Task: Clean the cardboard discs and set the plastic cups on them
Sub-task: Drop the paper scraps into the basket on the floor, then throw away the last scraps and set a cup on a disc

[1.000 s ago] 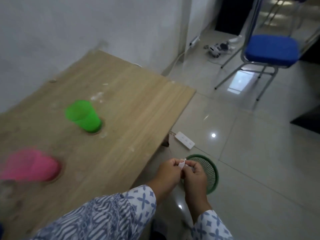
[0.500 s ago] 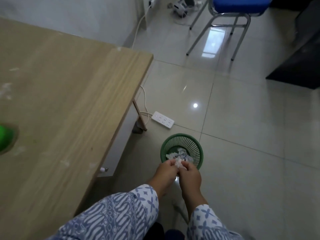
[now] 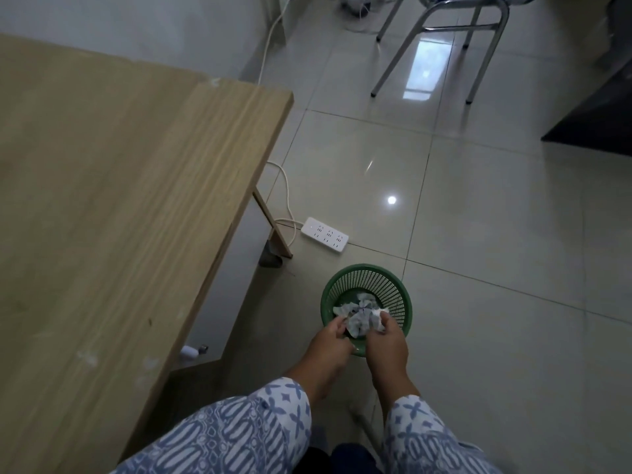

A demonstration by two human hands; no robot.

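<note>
Both my hands are held low over a green mesh wastebasket (image 3: 393,285) on the floor, to the right of the wooden table (image 3: 119,200). My right hand (image 3: 386,340) pinches a small white tissue (image 3: 377,318) at its fingertips, just above the basket's near rim. My left hand (image 3: 330,340) is a little apart from it, its fingers loosely curled with nothing plainly in them. Crumpled tissue wads (image 3: 359,313) lie inside the basket. No cups or cardboard discs are in view.
A white power strip (image 3: 325,235) with its cable lies on the tiles beyond the basket, next to the table leg (image 3: 273,230). A metal-legged chair (image 3: 444,46) stands at the far right. A dark mat edge (image 3: 595,114) shows on the right.
The view swung from the tabletop, where a green and a pink cup stood, down to the floor. My hands lowered over the basket and drew apart; both pinched the tissue before.
</note>
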